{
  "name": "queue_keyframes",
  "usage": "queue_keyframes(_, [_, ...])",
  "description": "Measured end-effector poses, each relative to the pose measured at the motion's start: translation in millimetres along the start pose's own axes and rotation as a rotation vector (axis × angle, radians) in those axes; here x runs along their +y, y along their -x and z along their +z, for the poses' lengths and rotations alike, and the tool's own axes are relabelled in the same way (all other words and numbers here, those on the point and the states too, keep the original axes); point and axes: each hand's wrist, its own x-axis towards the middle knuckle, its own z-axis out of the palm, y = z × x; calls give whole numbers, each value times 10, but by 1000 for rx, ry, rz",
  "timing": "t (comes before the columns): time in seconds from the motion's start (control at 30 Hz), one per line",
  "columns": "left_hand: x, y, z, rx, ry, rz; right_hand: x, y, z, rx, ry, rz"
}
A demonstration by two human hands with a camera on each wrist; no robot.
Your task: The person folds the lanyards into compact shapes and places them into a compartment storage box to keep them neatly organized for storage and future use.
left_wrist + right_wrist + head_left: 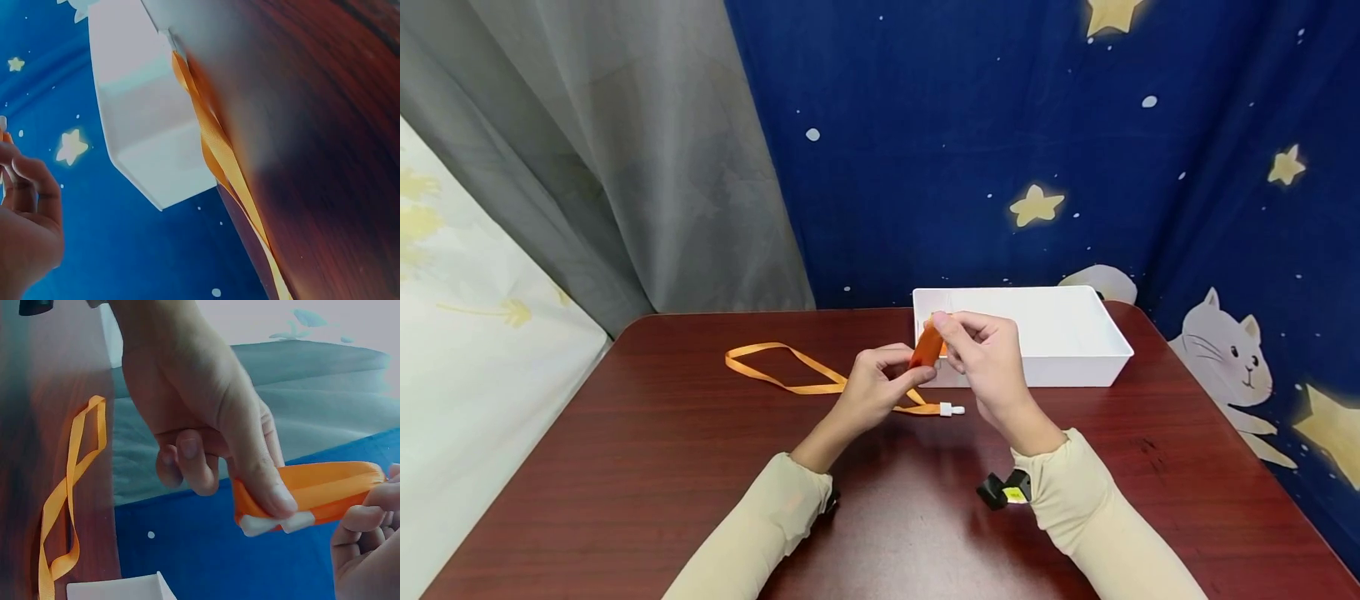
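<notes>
Between both hands is a folded orange lanyard [927,347], held off the table as a compact bundle; white pieces show along its edge in the right wrist view. My left hand [874,385] grips its lower end, the thumb [269,487] lying across the bundle. With thumb and fingertips, my right hand [988,358] pinches the other end. Another orange lanyard [790,388] lies on the table beyond the left hand, spread in a loop, its white clip [951,409] below the hands. In the left wrist view the left hand [28,225] is cut off by the frame edge.
A white open box [1037,372] stands at the back right of the brown table [647,467], just behind the right hand. Grey and blue star-patterned curtains [925,167] hang behind the table. Each sleeve carries a dark wrist device.
</notes>
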Motion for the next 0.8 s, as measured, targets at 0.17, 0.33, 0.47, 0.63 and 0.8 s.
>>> queue_keyframes(0.17, [-207,10,-46,-38,50,-84,-44,13,-52,-115,-134,63])
queue_keyframes(0.33, [-293,17,-104,-62,29,-134,-66,15,-140,-354,-145,90])
queue_keyframes(0.47, [-322,20,-144,-56,24,-138,-59,18,-160,-462,-153,80])
queue_keyframes(0.63, [-276,-1,-179,-36,-3,-144,-49,24,-164,-468,-104,27])
queue_keyframes(0.8, [-227,-26,-210,-29,19,-146,-35,24,-170,-448,-93,-10])
